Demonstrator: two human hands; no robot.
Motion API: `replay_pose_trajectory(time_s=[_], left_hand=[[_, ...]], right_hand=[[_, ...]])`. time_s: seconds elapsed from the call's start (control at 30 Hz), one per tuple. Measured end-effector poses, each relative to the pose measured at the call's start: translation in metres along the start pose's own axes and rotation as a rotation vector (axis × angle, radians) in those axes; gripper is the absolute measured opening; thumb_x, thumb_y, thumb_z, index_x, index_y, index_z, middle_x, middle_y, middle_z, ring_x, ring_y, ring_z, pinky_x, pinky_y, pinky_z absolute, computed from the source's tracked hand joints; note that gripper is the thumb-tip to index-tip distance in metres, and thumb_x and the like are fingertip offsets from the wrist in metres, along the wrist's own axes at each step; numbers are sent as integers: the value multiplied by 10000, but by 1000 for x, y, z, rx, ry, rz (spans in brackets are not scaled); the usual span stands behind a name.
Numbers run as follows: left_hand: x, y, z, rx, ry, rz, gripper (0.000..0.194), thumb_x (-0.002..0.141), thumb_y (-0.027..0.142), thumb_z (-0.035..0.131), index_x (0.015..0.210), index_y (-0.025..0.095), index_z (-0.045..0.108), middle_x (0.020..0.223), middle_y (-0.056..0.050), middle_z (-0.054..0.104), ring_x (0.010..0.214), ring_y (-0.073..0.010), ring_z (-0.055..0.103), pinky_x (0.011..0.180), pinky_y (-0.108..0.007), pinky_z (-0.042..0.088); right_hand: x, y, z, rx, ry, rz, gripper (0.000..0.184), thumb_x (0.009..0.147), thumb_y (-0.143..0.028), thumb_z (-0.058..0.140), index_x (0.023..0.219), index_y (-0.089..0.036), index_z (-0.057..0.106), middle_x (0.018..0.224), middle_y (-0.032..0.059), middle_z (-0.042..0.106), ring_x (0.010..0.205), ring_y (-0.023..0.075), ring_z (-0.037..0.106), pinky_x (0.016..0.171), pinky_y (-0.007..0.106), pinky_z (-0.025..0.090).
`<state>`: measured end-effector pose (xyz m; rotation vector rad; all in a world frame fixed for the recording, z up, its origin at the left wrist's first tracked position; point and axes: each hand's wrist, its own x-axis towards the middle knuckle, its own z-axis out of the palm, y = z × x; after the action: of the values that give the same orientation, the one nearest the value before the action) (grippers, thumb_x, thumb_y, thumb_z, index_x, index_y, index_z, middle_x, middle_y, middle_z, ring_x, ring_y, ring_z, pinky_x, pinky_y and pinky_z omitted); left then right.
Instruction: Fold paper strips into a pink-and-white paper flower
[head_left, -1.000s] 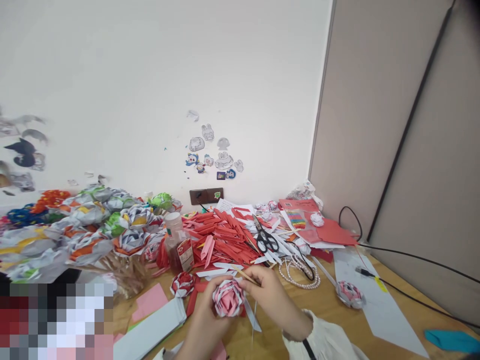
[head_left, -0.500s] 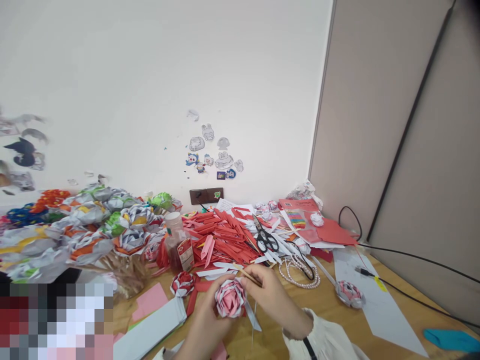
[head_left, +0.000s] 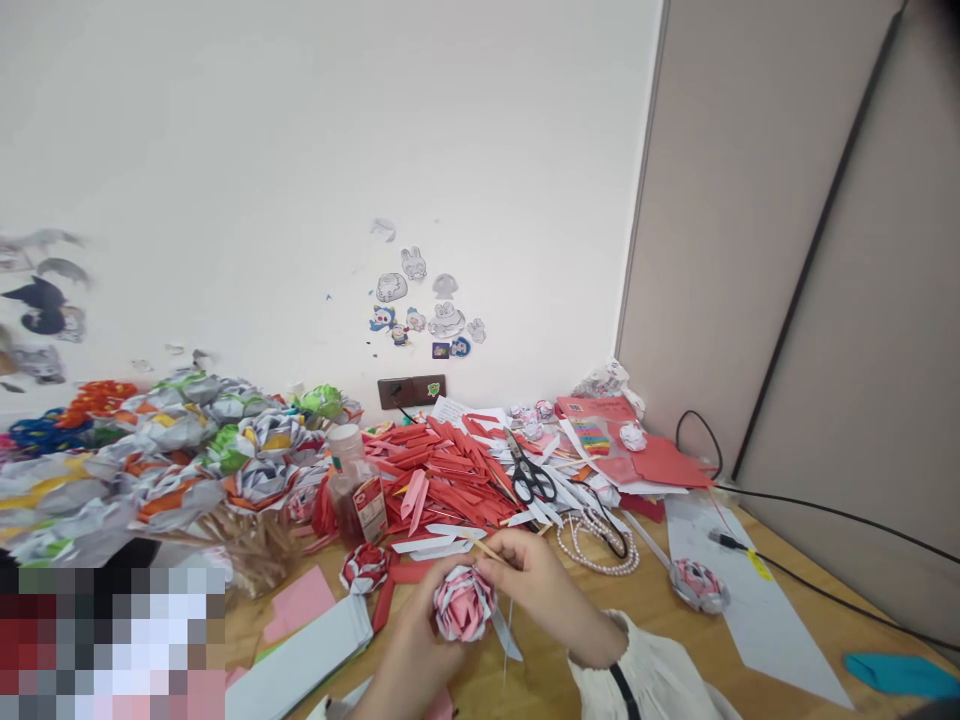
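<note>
A pink-and-white folded paper flower [head_left: 464, 604] faces up in my left hand [head_left: 417, 640], whose fingers wrap round its side. My right hand [head_left: 529, 580] is closed in a pinch on a thin wooden stick [head_left: 489, 546] at the flower's upper right edge. Its fingertips are close against the petals; whether they touch them I cannot tell. Under my hands lies a white paper strip [head_left: 508, 637]. Left of the flower, on the table, sits a red-and-white paper flower [head_left: 364, 568].
Red folded strips [head_left: 442, 470] are heaped behind my hands, with black scissors [head_left: 533, 481] on top. A glue bottle [head_left: 355, 490] stands left of them. Paper flowers on sticks [head_left: 262, 470] crowd the left. To the right are a pearl string [head_left: 600, 560], another flower [head_left: 699, 584] and a cable [head_left: 817, 585].
My right hand has shifted slightly left, closer to the flower, and the stick has moved with it. The flower has turned a little in my left hand.
</note>
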<state>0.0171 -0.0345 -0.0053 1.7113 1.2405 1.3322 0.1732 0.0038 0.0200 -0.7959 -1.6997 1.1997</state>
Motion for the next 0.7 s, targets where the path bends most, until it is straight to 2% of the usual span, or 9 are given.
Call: replay_pose_trajectory(time_s=[0.13,0.37,0.53,0.7], left_hand=[[2,-5,-1,44,34,31,512,546,27,561,1035,179,582,1011,-66,706,926,-228,660,800,-298,517],[3,-2,-2,55,74,39,482,566,46,561,1033,166,576,1001,-75,700,895,-222,661,790,-309,521],[3,-1,0,32,70,52,522,530,13,522,1020,182,583,1010,-54,698,911,-211,651,824,-308,511],[3,-6,1,65,77,41,557,516,-1,508,1034,189,582,1008,-43,699,918,-211,650,825,-306,509]], right_hand=[[-1,0,-1,-250,150,-18,59,730,-206,622,735,-165,580,578,-57,455,548,110,425,525,206,311],[-6,-1,1,-666,220,-198,101,753,-155,635,673,-170,576,589,-37,512,562,121,475,545,212,287],[-9,2,4,-811,297,-370,170,813,-209,580,649,-178,549,583,-22,532,552,128,486,534,222,275],[-10,4,5,-881,322,-473,287,895,-262,466,625,-185,525,568,-14,541,535,130,485,527,235,268]])
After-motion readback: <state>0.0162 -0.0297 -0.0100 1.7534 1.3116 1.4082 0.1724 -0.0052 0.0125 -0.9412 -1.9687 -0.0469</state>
